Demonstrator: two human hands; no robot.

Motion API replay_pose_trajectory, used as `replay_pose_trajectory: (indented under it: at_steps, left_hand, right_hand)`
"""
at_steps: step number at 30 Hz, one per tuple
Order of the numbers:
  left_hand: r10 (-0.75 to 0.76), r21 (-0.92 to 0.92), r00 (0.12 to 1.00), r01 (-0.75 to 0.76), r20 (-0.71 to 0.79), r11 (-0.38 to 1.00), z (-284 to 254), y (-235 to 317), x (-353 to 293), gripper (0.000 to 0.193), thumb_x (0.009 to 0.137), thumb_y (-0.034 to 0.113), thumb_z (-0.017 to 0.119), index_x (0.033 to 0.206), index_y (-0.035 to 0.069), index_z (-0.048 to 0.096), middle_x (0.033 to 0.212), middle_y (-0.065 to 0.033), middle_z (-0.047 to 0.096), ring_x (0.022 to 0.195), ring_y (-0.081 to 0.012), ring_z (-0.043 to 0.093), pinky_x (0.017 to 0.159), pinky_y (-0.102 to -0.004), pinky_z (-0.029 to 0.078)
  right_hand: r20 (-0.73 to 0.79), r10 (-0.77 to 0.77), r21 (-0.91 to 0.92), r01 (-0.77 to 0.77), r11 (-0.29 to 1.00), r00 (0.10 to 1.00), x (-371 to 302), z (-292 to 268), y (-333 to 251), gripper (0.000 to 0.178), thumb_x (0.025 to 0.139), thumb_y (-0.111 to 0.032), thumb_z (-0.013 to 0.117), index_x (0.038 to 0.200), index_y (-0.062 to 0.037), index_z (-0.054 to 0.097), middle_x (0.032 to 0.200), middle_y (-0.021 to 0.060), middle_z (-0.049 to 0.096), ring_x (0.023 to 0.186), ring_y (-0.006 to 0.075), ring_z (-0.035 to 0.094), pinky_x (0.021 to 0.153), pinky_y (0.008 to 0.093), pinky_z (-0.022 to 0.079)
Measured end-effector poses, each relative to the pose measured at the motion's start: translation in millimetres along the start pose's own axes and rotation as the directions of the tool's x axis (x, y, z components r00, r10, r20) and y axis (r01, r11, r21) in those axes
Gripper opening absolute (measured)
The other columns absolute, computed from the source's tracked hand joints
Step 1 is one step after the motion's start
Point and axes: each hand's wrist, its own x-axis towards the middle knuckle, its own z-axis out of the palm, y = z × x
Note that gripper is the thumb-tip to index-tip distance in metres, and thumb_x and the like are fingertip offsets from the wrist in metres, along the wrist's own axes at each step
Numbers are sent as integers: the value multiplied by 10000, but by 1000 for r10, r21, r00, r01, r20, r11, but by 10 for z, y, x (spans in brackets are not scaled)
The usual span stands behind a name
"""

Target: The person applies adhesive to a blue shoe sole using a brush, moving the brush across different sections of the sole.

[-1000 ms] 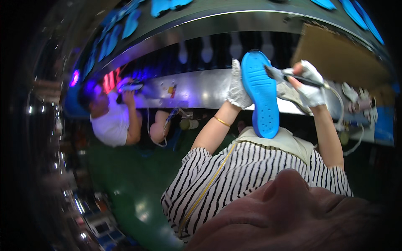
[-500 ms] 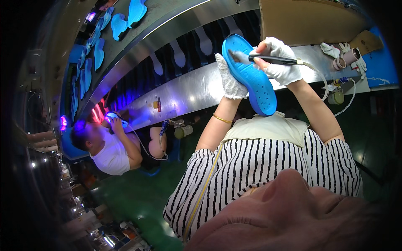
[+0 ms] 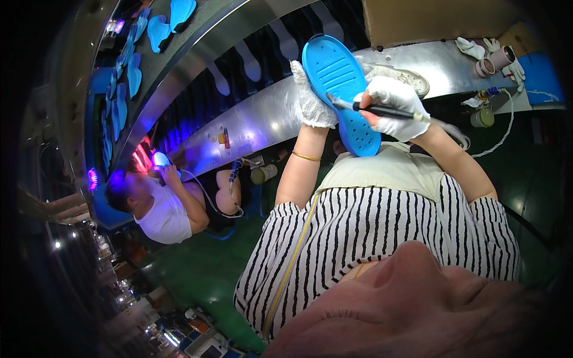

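Note:
My left hand (image 3: pixel 314 101), in a white knit glove with bare fingertips hidden behind the piece, grips a blue shoe sole (image 3: pixel 339 67) along its left edge. The sole is tilted, its ridged and dimpled face toward me. My right hand (image 3: pixel 396 106), gloved with thumb and fingertips bare, is closed round a brush (image 3: pixel 382 110) with a black handle. The bristles touch or nearly touch the narrow middle of the sole. From the handle's end runs a pale hose (image 3: pixel 455 136). Beyond my right hand a whitish sole-shaped piece (image 3: pixel 415 81) lies on the metal ledge (image 3: pixel 262 122).
Grey soles (image 3: pixel 288 40) ride in dark slots behind the ledge, and several blue soles (image 3: pixel 135 74) lie on the conveyor at left. A cardboard sheet (image 3: pixel 424 21), gloves (image 3: pixel 471 48) and tape rolls (image 3: pixel 501 58) are at right. A co-worker (image 3: pixel 164 206) sits at left.
The sole and both hands have shifted slightly left and up. The brush has moved from the wider upper part down to the narrow middle. The whitish piece on the ledge has come into sight.

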Motion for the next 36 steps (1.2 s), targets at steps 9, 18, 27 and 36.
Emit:
replay_pose_trajectory:
  at_steps: [9, 18, 27, 36]
  left_hand:
    - [-11, 306, 1000, 11, -1, 952, -96, -369, -264, 885, 804, 765, 323, 1359, 78, 375, 1279, -119, 505, 1155, -241, 499, 995, -393, 431]
    - [134, -245, 939, -55, 318, 968, 64, -245, 68, 1059, 672, 875, 328, 1327, 47, 408, 1199, -187, 566, 994, -333, 600, 937, -483, 464]
    - [312, -369, 794, -120, 522, 922, 109, -38, 254, 1137, 576, 881, 436, 1368, 67, 398, 1321, -215, 477, 1133, -372, 536, 1028, -526, 385]
    - [190, 40, 770, -269, 609, 962, 44, 190, 325, 1202, 534, 910, 381, 1355, 32, 368, 1195, -232, 560, 1027, -313, 623, 835, -419, 562]
  right_hand:
    - [-8, 88, -92, -88, 992, 996, -258, -95, -46, 120, 783, -17, 688, 860, -28, 596, 824, 49, 629, 729, 113, 593, 683, 254, 494]
    - [-1, 49, 41, -49, 998, 999, -188, -71, -68, 147, 771, -19, 710, 873, -21, 605, 855, 90, 635, 768, 172, 607, 714, 271, 490]
    - [4, 229, 349, -216, 912, 974, -231, -80, -62, 114, 803, 5, 685, 894, -7, 617, 898, 74, 647, 720, 90, 594, 654, 223, 500]
    - [26, 147, 191, -150, 970, 989, -105, -225, -62, 112, 768, 22, 680, 859, -21, 631, 903, 72, 622, 843, 142, 598, 756, 260, 500]
